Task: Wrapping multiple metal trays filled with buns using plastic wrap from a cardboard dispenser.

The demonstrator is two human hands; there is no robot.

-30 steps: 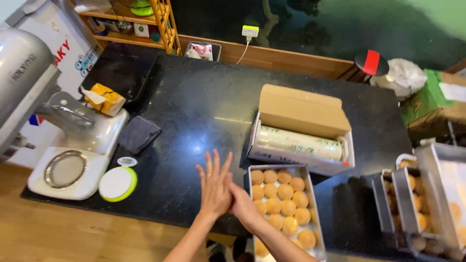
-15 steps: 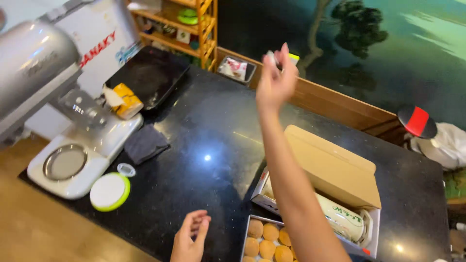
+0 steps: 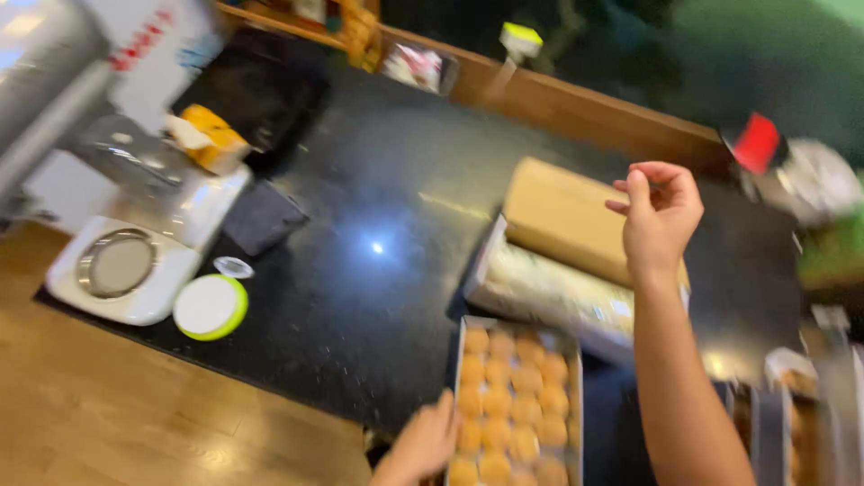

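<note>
The head view looks down on a dark stone bench (image 3: 360,297), and the picture is blurred by motion. The right hand (image 3: 661,216) is raised above the bench, over the open cardboard box (image 3: 562,216); its fingers are loosely curled inward and nothing can be seen between them, so it grasps nothing that shows. The left hand (image 3: 423,443) sits low at the bottom edge, fingers relaxed and released, touching or just beside the left rim of the metal tray (image 3: 456,360); the blur keeps me from telling which. That tray lies on the bench in front of the person, just below the box, and is filled with rows of round golden buns (image 3: 513,405). A roll of clear film (image 3: 549,290) lies in the front of the cardboard box. Far to the left stands a white stand mixer (image 3: 117,261), with a round white lid with a green rim (image 3: 210,307) just beside its base and a dark folded cloth (image 3: 263,216) near it. A wooden ledge (image 3: 576,108) runs along the far side of the bench, and a second tray of baked pieces (image 3: 792,405) shows at the right edge.
</note>
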